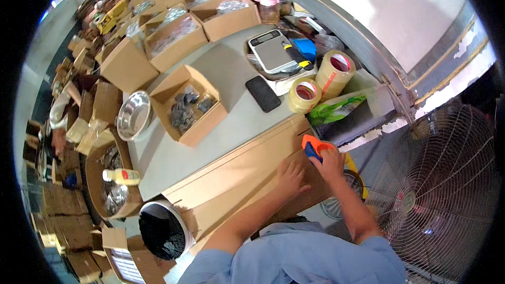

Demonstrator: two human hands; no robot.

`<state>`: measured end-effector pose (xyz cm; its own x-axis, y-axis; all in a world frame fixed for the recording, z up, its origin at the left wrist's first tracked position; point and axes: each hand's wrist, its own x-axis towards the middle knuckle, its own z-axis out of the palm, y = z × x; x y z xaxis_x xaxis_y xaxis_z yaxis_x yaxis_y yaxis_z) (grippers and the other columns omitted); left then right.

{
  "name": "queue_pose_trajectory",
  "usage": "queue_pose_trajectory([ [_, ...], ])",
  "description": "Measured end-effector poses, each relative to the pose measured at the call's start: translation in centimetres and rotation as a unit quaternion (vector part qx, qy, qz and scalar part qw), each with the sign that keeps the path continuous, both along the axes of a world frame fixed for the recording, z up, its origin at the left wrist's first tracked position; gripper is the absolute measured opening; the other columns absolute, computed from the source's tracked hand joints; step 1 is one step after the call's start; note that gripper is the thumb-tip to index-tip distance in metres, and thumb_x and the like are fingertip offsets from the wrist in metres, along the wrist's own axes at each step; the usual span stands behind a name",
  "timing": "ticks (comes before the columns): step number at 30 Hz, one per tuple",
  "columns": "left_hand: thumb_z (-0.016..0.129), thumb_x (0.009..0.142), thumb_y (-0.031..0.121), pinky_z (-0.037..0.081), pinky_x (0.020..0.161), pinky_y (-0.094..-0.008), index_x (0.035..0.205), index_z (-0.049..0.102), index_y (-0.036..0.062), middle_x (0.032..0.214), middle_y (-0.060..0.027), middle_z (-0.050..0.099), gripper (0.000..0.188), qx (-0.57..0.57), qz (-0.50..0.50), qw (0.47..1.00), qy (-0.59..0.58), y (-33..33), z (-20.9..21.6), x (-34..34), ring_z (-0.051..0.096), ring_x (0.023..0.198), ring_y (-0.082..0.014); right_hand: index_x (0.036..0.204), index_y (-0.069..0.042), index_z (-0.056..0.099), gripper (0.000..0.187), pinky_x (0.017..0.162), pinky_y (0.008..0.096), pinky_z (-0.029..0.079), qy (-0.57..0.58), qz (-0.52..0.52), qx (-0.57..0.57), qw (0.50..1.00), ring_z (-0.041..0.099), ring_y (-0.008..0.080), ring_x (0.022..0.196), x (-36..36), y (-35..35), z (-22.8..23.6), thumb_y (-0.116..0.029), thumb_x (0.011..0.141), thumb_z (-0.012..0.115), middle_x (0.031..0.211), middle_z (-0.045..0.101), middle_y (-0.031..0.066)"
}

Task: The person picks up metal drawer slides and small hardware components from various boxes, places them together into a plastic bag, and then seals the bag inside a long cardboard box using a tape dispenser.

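A long flattened cardboard carton (231,167) lies along the near edge of the grey table. My left hand (291,180) rests on it near its right part, fingers stretched out and holding nothing. Just right of that, my right hand (330,164) is closed around an orange and blue tape dispenser (312,146), held at the carton's right end. Fingers cover part of the dispenser, so whether its tape touches the cardboard cannot be made out. Two clear tape rolls, a smaller one (304,95) and a larger one (336,73), stand beyond the right hand.
An open box of dark small parts (215,110) sits mid-table beside a steel bowl (134,115). A black phone (263,94) and a scale (273,52) lie farther back. A large fan (415,194) stands at right; a lined bin (163,229) is at left.
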<state>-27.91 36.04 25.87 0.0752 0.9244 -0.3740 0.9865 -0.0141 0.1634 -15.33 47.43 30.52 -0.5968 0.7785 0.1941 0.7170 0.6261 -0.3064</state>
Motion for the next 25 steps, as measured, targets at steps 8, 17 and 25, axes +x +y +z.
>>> queue_pose_trajectory([
  [8, 0.049, 0.082, 0.059, 0.004, 0.103, -0.0651, 0.145, 0.020, 0.0183, 0.151, -0.0119, 0.013, 0.080, -0.070, 0.354, 0.932, -0.037, -25.5, 1.5, -4.9, 0.006, 0.139, -0.0324, 0.106, -0.004, 0.053, 0.033, 0.086, 0.0460, 0.038, 0.024, 0.052, -0.062, 0.996, 0.049, 0.0366, 0.101, 2.7, -5.6, -5.7, -0.017, 0.077, 0.064, 0.102, 0.052, 0.0181],
  [17, 0.056, 0.087, 0.050, 0.044, 0.090, -0.0358, 0.123, 0.047, -0.0041, 0.115, -0.0143, 0.055, 0.065, 0.226, 0.782, 0.302, -0.496, -46.1, -5.0, -7.6, 0.053, 0.105, -0.0239, 0.113, 0.008, 0.045, 0.073, 0.087, 0.0480, 0.041, -0.021, -0.033, -0.280, 0.959, 0.051, 0.0472, 0.102, -5.1, -8.1, -6.1, -0.057, 0.081, 0.055, 0.107, 0.053, 0.0332],
  [25, 0.050, 0.089, 0.049, 0.051, 0.077, -0.0334, 0.138, 0.034, 0.0184, 0.130, -0.0071, 0.047, 0.061, 0.037, 0.643, 0.473, -0.601, -50.5, 4.3, -13.9, 0.051, 0.114, -0.0194, 0.121, 0.000, 0.047, 0.075, 0.093, 0.0406, 0.040, -0.044, -0.108, -0.407, 0.906, 0.052, 0.0359, 0.112, -1.5, -11.8, -1.2, -0.063, 0.081, 0.051, 0.120, 0.055, 0.0209],
])
